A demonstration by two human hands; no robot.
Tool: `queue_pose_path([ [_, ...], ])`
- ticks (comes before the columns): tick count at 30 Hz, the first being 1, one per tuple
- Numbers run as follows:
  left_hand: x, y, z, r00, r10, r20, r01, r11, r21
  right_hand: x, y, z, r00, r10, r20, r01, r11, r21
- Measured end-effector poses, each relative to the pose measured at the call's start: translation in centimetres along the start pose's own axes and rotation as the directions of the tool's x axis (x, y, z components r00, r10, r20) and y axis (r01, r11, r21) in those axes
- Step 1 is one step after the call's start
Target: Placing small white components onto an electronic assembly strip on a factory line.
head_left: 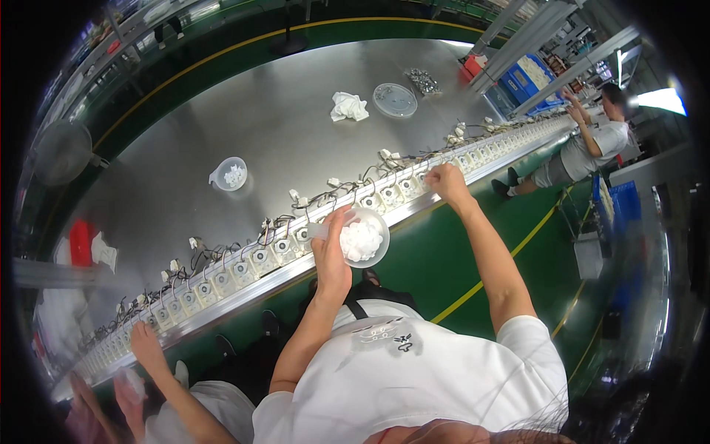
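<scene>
My left hand (333,259) is wrapped around the handle side of a translucent plastic scoop-like cup (382,253), held over the rail's near edge. Small white parts (361,240) are heaped inside it. To the right, my right hand (447,182) is at the row, its fingers pinched together by one of the units; whatever they hold is too small to make out. The row is made of small white square units (241,272) with round centres, side by side along a metal rail (414,208). Dark wires with white connectors (293,195) trail behind them.
On the metal table (288,126) are another cup (217,177) of white parts, a crumpled white cloth (348,106), a round clear dish (395,101) and a bag of metal pieces (423,81). A co-worker's hand (146,342) reaches the row at left; another person (592,148) stands far right.
</scene>
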State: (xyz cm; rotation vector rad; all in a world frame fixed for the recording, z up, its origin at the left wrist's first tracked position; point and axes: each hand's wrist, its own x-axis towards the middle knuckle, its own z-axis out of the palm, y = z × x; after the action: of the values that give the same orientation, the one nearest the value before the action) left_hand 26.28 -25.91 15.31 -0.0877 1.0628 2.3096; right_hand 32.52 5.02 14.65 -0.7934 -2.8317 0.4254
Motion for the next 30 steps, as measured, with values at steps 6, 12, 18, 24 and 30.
queue_pose_path([
  [6, -0.2, -1.4, 1.6, 0.999, 0.029, -0.037, -0.029, 1.0, 0.006, -3.1, -7.0, -4.2, 0.998, -0.059, 0.02, 0.048, 0.931, 0.362],
  [12, -0.3, -2.4, 3.7, 0.994, 0.109, -0.023, -0.107, 0.993, 0.054, -5.6, -11.6, -4.2, 0.941, -0.319, 0.114, 0.236, 0.858, 0.456],
  [18, -0.5, -3.3, 4.4, 0.991, 0.123, -0.046, -0.12, 0.991, 0.059, -5.2, -11.4, -2.8, 0.907, -0.411, 0.087, 0.359, 0.867, 0.346],
  [24, 0.1, -4.3, 4.2, 0.987, 0.13, -0.089, -0.127, 0.991, 0.036, -6.0, -11.8, -2.0, 0.78, -0.61, -0.14, 0.615, 0.789, -0.014],
  [30, 0.6, -4.2, 4.1, 0.988, 0.093, -0.124, -0.095, 0.995, -0.016, -6.0, -11.0, -1.6, 0.652, -0.686, -0.324, 0.707, 0.704, -0.068],
])
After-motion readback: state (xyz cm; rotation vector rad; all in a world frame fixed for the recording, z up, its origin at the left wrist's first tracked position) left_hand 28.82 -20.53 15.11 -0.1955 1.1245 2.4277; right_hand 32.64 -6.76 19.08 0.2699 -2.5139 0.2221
